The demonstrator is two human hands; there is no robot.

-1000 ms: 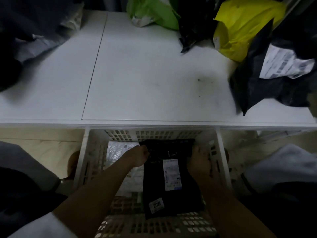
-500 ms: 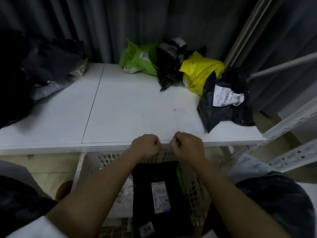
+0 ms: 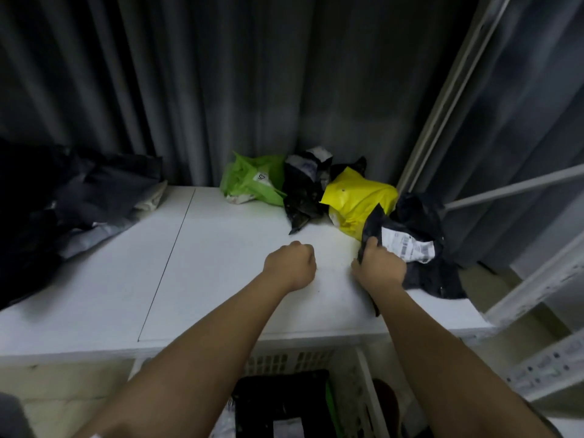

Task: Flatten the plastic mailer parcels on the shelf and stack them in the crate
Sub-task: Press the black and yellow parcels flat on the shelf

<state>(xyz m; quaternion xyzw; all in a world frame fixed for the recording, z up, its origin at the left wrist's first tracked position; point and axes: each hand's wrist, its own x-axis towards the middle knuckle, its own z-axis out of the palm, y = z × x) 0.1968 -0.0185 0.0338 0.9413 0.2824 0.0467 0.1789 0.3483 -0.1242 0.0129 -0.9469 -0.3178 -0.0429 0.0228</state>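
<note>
Nearest the camera, one white slatted crate (image 3: 368,396) stands on the floor below the shelf, cut off by the bottom edge; in it lies one flat black mailer (image 3: 281,396) with a pale label partly seen, and a thin strip of green shows along its right side, too little to name. Whatever else sits under that mailer is hidden. Two bare forearms reach up from the lower edge over the white shelf (image 3: 221,279). The left hand (image 3: 292,263) hovers over the shelf with its fingers clenched into a fist, holding nothing. The right hand (image 3: 379,267) has its fingers curled around the near edge of a crumpled black mailer with a white barcode label (image 3: 410,248), which rests at the right end of the shelf; part of the bag is covered by the hand and wrist. Farther back, three more parcels stand bunched together against the grey curtain (image 3: 221,90): one yellow mailer (image 3: 357,200), one black mailer with a small white label (image 3: 303,188), and one green mailer (image 3: 252,184) bearing a small white tag. That makes four parcels on the right half of the shelf. At the far left a dark heap of grey and black bags (image 3: 69,197) lies blurred, and its count cannot be made out. White metal rack posts (image 3: 537,279) rise at the right.
</note>
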